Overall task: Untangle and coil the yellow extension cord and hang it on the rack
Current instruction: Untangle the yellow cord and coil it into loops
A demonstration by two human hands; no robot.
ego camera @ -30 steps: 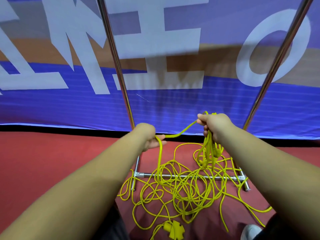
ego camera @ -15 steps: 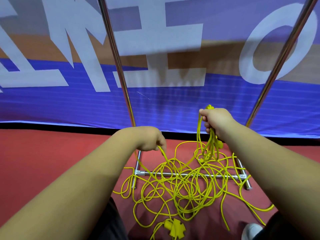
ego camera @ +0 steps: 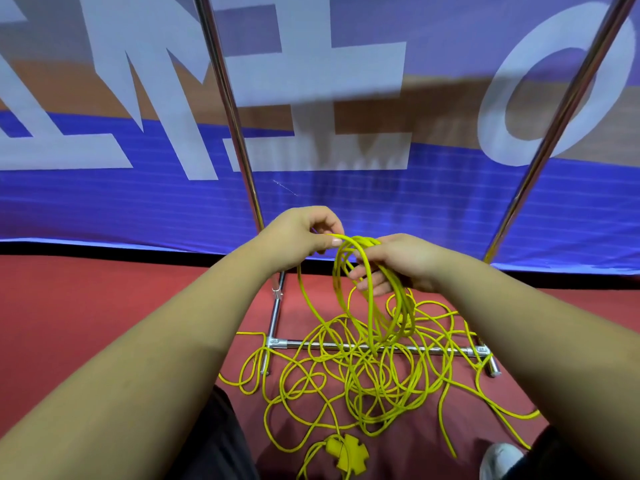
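Yellow extension cord (ego camera: 401, 306) is mostly a tangle on the red floor (ego camera: 104, 306), draped over the rack (ego camera: 294, 344) base bar, with the socket block (ego camera: 346, 452) nearest you. Your right hand (ego camera: 405, 261) has its grip curled through a few gathered loops, so they hang free of the pile. Your left hand (ego camera: 298, 233) pinches the top strand beside it, likely to lay on the next turn.

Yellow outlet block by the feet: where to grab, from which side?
Probably pinch the outlet block across its centre from straight above: it lies flat on the red floor, cross-shaped, and the cord leaves its left side.
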